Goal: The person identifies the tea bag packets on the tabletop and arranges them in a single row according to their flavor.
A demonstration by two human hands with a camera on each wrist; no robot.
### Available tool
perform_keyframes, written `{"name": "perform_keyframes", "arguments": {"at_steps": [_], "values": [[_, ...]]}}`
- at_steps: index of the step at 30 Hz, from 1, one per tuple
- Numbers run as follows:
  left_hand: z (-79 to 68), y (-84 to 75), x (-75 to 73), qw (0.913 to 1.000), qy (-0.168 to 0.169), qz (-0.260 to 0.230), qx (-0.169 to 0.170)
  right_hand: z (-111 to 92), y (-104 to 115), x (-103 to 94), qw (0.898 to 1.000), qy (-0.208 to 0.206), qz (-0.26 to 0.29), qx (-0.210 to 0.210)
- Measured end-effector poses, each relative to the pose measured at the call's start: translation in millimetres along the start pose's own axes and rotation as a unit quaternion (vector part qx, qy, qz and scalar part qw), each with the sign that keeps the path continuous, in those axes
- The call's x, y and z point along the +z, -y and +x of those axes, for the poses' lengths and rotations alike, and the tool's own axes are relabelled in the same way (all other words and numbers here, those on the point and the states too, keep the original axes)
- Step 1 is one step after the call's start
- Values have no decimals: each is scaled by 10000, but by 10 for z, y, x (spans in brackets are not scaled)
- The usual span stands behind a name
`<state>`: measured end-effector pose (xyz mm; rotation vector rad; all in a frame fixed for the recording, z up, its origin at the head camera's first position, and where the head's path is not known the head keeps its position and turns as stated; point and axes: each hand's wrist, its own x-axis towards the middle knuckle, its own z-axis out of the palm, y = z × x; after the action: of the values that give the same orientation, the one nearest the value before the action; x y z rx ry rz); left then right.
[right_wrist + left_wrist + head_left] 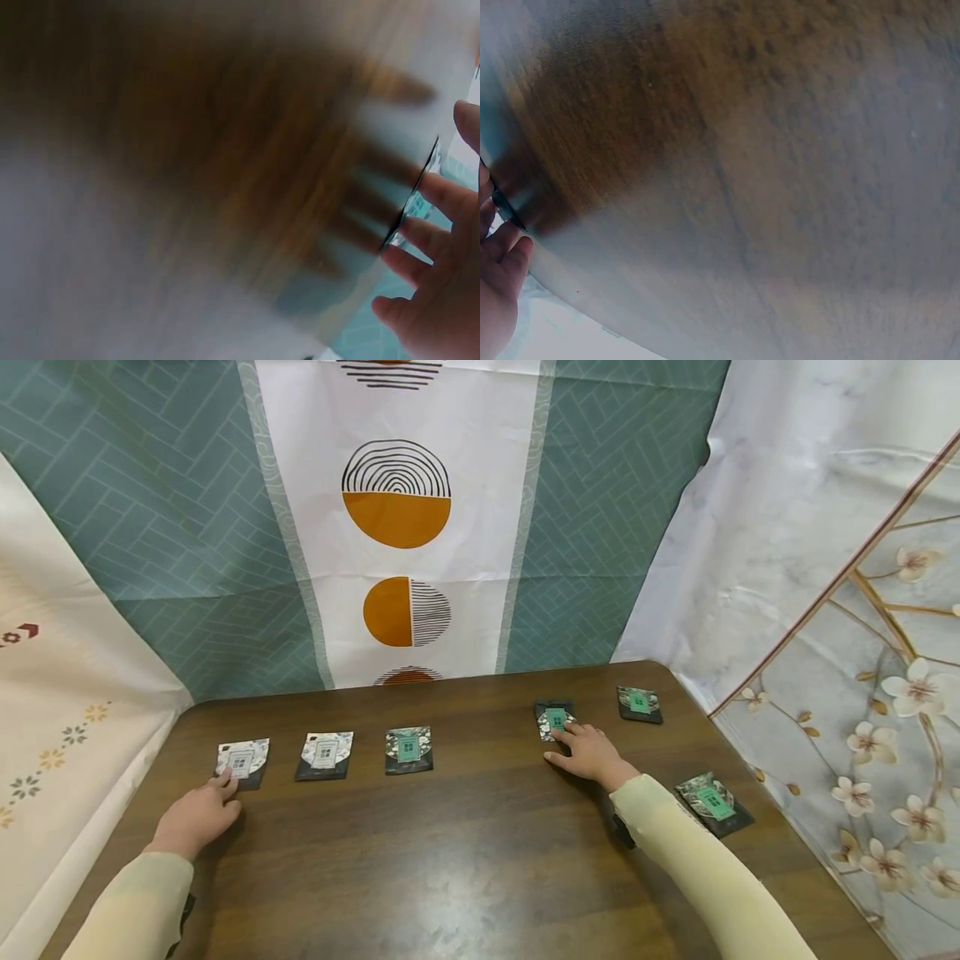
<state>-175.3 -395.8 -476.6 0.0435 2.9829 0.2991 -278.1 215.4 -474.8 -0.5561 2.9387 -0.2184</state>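
Observation:
My left hand (197, 817) is at the table's left side, fingertips on the lower part of a flat packet (242, 760) with a white label and dark bottom. Toward the back right, my right hand (588, 753) reaches over a dark packet with a green label (555, 718), its fingers spread and the tips touching the near edge. The right wrist view shows those fingers (442, 196) extended against the packet's thin edge (411, 201). In the left wrist view only part of the left hand (501, 281) appears, beside a dark packet edge (507, 210).
Between the hands lie another white-label packet (326, 755) and a green-label packet (408, 749). Two more green-label packets, one at the back right corner (639, 703) and one beside the right forearm (714, 804), lie on the brown wooden table (420, 852). Patterned cloth (592, 527) hangs behind.

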Motion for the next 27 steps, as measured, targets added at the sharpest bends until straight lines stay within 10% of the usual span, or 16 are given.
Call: {"name": "perform_keyframes", "arguments": {"at_steps": [27], "values": [[-4, 5, -1, 10000, 3, -45, 65, 50, 787, 149, 9992, 61, 29, -392]]}}
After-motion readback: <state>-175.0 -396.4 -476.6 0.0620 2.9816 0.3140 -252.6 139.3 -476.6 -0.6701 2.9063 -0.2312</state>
